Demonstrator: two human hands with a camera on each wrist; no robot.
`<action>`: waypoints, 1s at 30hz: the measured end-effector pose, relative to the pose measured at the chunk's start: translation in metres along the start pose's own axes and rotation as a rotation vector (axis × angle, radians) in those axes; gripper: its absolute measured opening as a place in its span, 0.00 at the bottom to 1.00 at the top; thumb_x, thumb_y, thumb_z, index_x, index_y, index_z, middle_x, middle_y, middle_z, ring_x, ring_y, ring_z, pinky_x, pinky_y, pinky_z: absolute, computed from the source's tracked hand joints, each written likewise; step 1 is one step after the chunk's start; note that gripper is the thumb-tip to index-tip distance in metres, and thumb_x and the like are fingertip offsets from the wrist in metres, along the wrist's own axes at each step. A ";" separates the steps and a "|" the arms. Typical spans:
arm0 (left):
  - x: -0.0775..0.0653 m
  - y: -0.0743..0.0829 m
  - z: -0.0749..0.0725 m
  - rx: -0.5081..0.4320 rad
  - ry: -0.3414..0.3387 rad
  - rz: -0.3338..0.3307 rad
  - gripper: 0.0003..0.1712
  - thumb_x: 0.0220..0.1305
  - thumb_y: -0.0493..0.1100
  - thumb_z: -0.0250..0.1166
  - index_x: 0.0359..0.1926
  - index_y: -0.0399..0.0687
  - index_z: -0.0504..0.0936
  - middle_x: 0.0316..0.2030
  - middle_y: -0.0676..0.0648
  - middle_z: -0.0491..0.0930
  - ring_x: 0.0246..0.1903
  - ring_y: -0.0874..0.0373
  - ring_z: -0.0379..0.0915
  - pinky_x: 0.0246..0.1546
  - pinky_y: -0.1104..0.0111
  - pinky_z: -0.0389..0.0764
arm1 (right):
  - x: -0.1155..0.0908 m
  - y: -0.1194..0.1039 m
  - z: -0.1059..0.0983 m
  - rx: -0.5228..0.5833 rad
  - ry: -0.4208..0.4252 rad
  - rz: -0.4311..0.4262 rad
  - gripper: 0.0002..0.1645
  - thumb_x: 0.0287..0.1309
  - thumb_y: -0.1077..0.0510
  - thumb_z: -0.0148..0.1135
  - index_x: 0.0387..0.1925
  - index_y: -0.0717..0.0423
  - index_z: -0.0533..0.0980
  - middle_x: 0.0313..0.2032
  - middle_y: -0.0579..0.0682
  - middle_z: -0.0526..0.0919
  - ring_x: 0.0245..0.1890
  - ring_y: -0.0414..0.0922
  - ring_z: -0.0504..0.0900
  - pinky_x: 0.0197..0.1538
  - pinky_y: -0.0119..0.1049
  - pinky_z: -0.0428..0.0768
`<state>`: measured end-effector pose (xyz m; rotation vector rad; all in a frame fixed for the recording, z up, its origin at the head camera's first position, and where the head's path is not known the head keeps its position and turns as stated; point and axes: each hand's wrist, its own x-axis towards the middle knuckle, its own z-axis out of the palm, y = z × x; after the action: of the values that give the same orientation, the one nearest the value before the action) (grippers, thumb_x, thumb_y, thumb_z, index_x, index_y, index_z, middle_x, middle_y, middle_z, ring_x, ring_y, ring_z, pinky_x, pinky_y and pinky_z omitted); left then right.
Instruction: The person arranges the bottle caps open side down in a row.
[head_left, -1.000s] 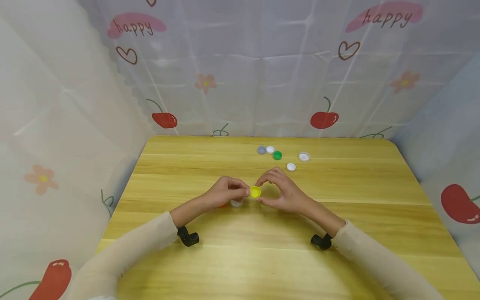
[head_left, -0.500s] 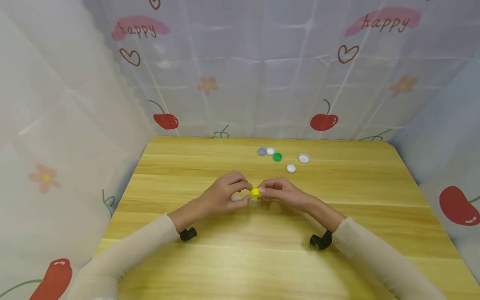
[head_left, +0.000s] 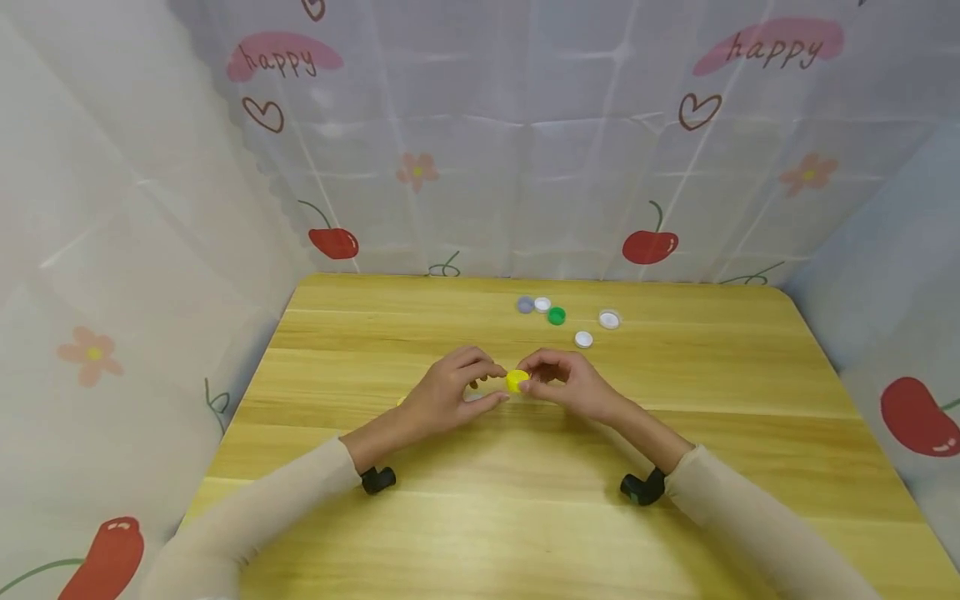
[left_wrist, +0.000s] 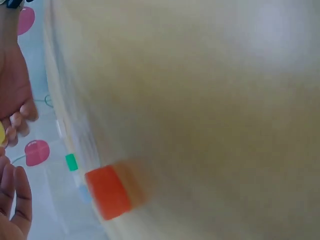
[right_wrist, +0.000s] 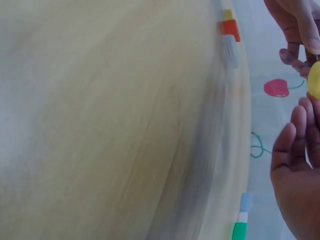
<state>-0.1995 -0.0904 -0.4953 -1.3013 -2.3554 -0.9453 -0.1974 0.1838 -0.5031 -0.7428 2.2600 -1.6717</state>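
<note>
My right hand (head_left: 573, 385) pinches a yellow bottle cap (head_left: 517, 381) between thumb and fingers, raised above the wooden table. My left hand (head_left: 453, 390) is just left of it, fingers extended and thumb apart; whether a fingertip touches the cap I cannot tell. Part of a pale cap (head_left: 475, 399) shows beyond the left thumb, and a sliver of another yellow piece (head_left: 401, 401) behind the left wrist. An orange-red cap (left_wrist: 107, 192) stands on the table in the left wrist view, hidden from the head view. At the right wrist view's edge, the held yellow cap (right_wrist: 314, 80) is partly cut off.
Toward the table's far side lie a greyish-blue cap (head_left: 526, 305), a white cap (head_left: 542, 305), a green cap (head_left: 557, 316), a wider white-and-clear cap (head_left: 610, 319) and a nearer white cap (head_left: 583, 340). Printed curtains (head_left: 480, 192) hang around the wooden table (head_left: 495, 525).
The yellow cap has passed from my left hand's grip into my right hand's, and its hollow side no longer faces the head camera. The left fingers have spread off it.
</note>
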 end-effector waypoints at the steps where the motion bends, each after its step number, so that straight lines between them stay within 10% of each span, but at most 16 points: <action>1: -0.001 0.000 0.001 -0.016 -0.001 -0.038 0.16 0.68 0.50 0.77 0.52 0.48 0.89 0.46 0.49 0.86 0.41 0.56 0.83 0.43 0.72 0.85 | 0.000 0.000 0.001 -0.045 0.023 -0.030 0.12 0.69 0.60 0.72 0.52 0.52 0.86 0.43 0.50 0.87 0.40 0.49 0.84 0.46 0.37 0.85; 20: -0.006 0.002 0.010 -0.120 -0.044 -0.304 0.14 0.70 0.50 0.75 0.54 0.53 0.89 0.48 0.53 0.85 0.43 0.54 0.83 0.41 0.72 0.85 | 0.001 0.003 0.009 -0.276 0.098 -0.144 0.16 0.62 0.54 0.80 0.51 0.41 0.87 0.42 0.41 0.88 0.40 0.40 0.83 0.47 0.36 0.85; 30: -0.010 0.001 0.015 0.024 -0.244 -0.404 0.15 0.68 0.54 0.77 0.52 0.58 0.89 0.54 0.56 0.81 0.56 0.57 0.75 0.57 0.60 0.82 | 0.003 0.000 0.017 -0.500 -0.032 -0.046 0.18 0.60 0.51 0.82 0.50 0.47 0.86 0.37 0.42 0.88 0.38 0.41 0.84 0.44 0.35 0.85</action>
<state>-0.1918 -0.0867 -0.5109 -0.9967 -2.8817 -0.9007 -0.1922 0.1685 -0.5087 -0.9179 2.6844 -1.0983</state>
